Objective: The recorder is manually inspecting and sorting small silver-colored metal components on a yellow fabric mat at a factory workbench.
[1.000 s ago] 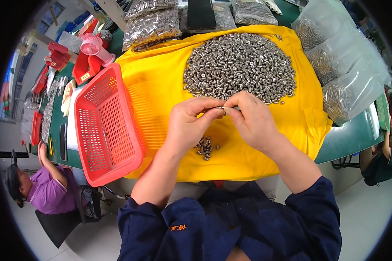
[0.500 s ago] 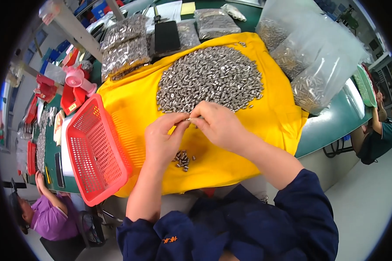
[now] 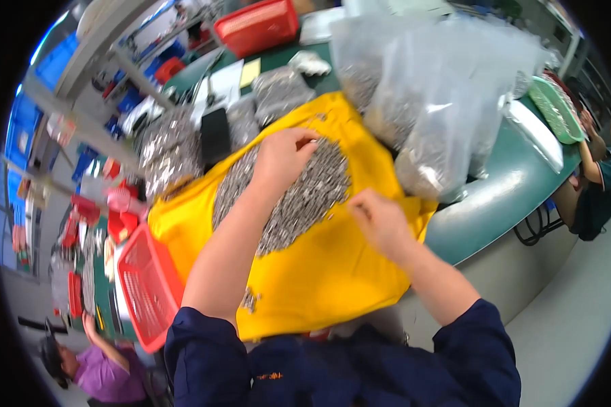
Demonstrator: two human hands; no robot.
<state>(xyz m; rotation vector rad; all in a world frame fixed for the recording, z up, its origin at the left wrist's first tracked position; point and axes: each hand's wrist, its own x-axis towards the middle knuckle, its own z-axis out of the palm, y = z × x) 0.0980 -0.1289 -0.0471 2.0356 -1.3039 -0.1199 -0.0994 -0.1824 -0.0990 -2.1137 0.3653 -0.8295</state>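
A broad pile of small silvery metal cylinders [image 3: 302, 210] lies on a yellow cloth [image 3: 332, 285]. My left hand [image 3: 278, 163] reaches over the pile's far part, its thumb and fingers pinched together; whatever is between the tips is too small to name. To the right of the pile, my right hand [image 3: 381, 227] hovers over the cloth, slightly blurred, with curled fingers; its fingertips hide anything they hold. A small separate group of the cylinders [image 3: 250, 300] sits near the cloth's front left, partly hidden by my left forearm.
A red plastic basket [image 3: 134, 285] stands left of the cloth. Clear bags of metal parts [image 3: 431, 163] crowd the right, and packed bags [image 3: 173, 146] line the back beside a black flat object [image 3: 215, 136]. People sit at the far left [image 3: 108, 370] and far right [image 3: 601, 169].
My hands were together in front of the pile and have moved apart: the left forward over the pile, the right to the right. The view has shifted, showing more of the far table.
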